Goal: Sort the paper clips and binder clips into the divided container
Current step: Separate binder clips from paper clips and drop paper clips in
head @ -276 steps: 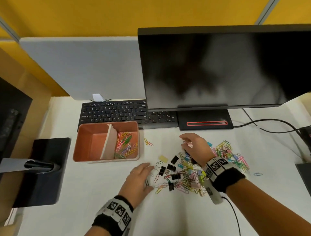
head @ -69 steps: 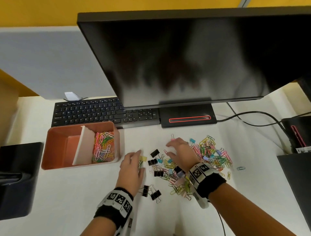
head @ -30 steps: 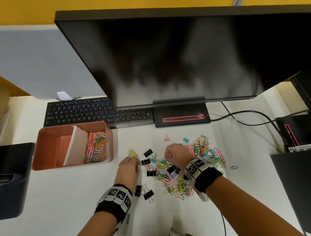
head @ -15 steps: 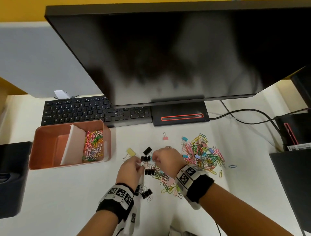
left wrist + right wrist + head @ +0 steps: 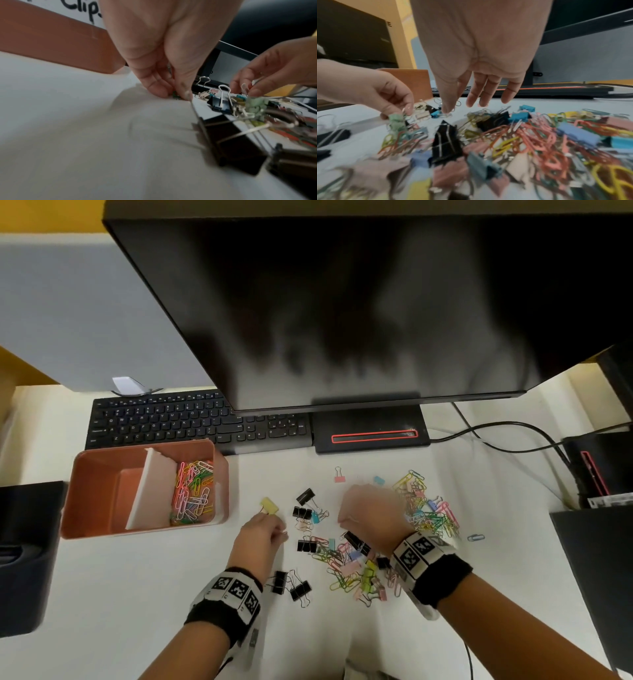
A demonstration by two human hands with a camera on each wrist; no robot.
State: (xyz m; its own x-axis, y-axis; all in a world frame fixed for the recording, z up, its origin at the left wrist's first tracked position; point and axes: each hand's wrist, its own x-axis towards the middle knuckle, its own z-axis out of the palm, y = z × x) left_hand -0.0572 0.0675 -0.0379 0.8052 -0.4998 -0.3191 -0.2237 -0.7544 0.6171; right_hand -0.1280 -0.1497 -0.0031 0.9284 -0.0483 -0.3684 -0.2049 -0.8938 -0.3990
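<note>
A pink divided container (image 5: pixel 85 491) stands at the left, with coloured paper clips (image 5: pixel 193 494) in its right compartment; the left compartment looks bare. A mixed pile of paper clips and binder clips (image 5: pixel 346 563) lies on the white table. My left hand (image 5: pixel 279 534) pinches a small green paper clip (image 5: pixel 175 95) down against the table, just left of the black binder clips (image 5: pixel 303 513). My right hand (image 5: pixel 342 518) hovers over the pile, fingers pointing down. Its thumb and forefinger (image 5: pixel 452 108) pinch a pale paper clip (image 5: pixel 244 87).
A black keyboard (image 5: pixel 191 422) and the monitor stand (image 5: pixel 370 433) lie behind the container and pile. A yellow binder clip (image 5: pixel 270 506), a pink one (image 5: pixel 339 477) and a lone blue paper clip (image 5: pixel 476 537) lie apart. Cables (image 5: pixel 496 433) and dark boxes (image 5: pixel 596 570) are at the right.
The two hands met over the black binder clips half a second ago and have drawn slightly apart. The container's contents look the same.
</note>
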